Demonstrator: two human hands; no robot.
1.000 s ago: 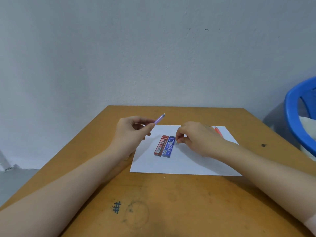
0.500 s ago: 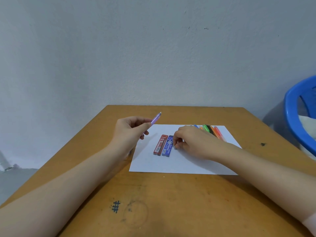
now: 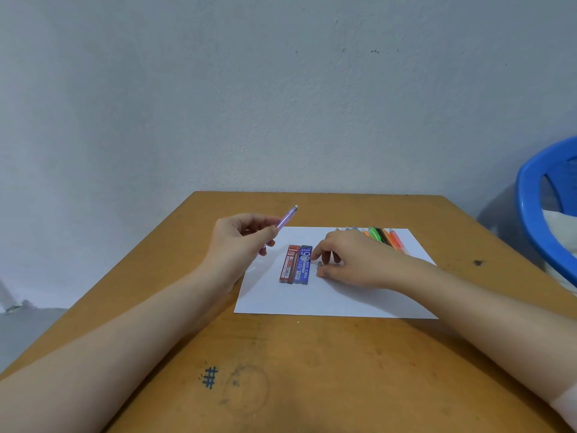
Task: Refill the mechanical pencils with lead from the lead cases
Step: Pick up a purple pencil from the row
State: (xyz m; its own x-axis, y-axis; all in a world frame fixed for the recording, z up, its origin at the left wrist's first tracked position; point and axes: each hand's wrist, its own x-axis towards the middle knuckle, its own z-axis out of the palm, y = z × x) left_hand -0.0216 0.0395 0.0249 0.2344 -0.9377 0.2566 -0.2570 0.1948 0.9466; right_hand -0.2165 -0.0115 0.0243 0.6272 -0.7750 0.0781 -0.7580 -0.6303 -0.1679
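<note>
Left hand point(image 3: 240, 242) holds pencil point(image 3: 285, 217) beyond paper's point(image 3: 312, 300) left edge

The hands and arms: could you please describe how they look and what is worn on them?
The left arm and right arm are bare; a paler band at the right arm's frame corner may be a sleeve edge. The left hand and right hand show no gloves, rings or watch.

White paper sheet point(image 3: 296, 303) on brown table point(image 3: 312, 376); perhaps a blue plastic chair point(image 3: 528, 220) right.
</note>
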